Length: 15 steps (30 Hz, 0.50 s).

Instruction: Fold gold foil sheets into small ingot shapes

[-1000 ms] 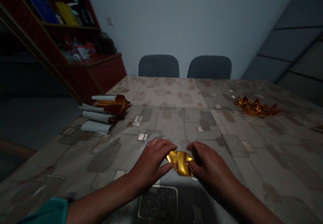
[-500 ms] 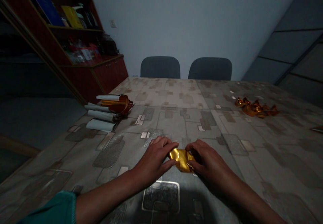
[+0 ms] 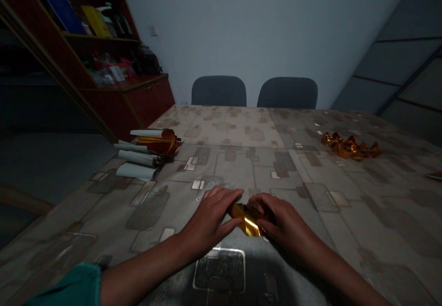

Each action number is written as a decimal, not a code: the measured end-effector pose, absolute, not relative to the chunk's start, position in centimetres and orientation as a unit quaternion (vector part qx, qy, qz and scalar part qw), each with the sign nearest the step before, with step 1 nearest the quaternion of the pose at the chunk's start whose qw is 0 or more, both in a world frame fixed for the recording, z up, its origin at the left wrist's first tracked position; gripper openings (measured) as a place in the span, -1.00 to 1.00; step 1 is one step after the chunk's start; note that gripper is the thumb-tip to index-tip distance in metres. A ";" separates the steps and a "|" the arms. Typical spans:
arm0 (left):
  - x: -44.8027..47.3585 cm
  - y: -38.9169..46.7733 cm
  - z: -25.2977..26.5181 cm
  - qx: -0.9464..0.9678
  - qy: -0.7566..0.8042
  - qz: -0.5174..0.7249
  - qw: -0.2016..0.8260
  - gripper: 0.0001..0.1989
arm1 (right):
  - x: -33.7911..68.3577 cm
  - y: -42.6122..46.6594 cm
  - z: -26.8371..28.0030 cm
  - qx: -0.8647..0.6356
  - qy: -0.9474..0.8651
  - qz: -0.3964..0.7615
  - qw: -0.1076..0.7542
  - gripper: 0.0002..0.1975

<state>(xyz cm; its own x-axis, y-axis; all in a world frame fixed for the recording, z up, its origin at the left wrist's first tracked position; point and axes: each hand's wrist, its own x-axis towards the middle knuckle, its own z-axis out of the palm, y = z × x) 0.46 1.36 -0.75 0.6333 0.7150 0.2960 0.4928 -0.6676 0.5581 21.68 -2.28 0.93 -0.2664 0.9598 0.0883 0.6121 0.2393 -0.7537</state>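
Observation:
Between my hands, close above the tablecloth, is a small folded piece of shiny gold foil paper. My left hand grips its left end, thumb in front and fingers behind. On its right end my right hand is closed, with the fingers curled over the back and the thumb at the front. The foil's middle bulges and shows a dark opening along its top. Parts of both ends are hidden by my fingers.
Several folded gold foil pieces lie in a cluster at the right. Rolled sheets, white outside and gold inside, lie at the left. The patterned tablecloth covers the table. Two grey chairs stand behind it, and a red cabinet at the back left.
The gold foil has changed shape: its flat front has tilted and a dark opening shows on top. My right fingers have shifted slightly left over it.

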 end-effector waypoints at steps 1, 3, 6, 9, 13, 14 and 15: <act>0.4 1.3 -0.7 0.872 0.351 0.262 0.219 -0.42 | 21.7 -2.2 1.1 -0.529 -0.736 0.310 0.287 -0.72; 0.4 1.2 -0.5 0.859 0.363 0.282 0.223 -0.49 | 21.7 -2.2 1.6 -0.518 -0.738 0.312 0.299 -0.77; 0.4 0.9 0.1 0.849 0.352 0.323 0.224 -0.82 | 21.9 -2.3 1.9 -0.497 -0.751 0.292 0.321 -0.78; 0.4 0.6 0.3 0.870 0.288 0.358 0.180 -0.89 | 22.0 -2.2 1.6 -0.469 -0.781 0.232 0.341 -0.76; 0.4 0.3 -0.3 0.907 0.213 0.357 0.066 -0.75 | 22.3 -2.1 0.6 -0.471 -0.801 0.155 0.335 -0.74; 0.4 0.3 -0.5 0.913 0.206 0.350 0.044 -0.72 | 22.3 -2.0 0.4 -0.477 -0.802 0.148 0.327 -0.74; 0.5 0.3 -0.8 0.917 0.204 0.342 0.026 -0.70 | 22.4 -2.1 0.2 -0.481 -0.804 0.146 0.318 -0.74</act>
<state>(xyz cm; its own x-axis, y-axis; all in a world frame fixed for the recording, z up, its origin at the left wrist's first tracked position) 0.48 0.30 -0.76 0.6833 0.3921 0.6160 0.3558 -0.9154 0.1880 22.43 -2.05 0.22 -0.3354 0.8665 0.3697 0.6805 0.4942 -0.5409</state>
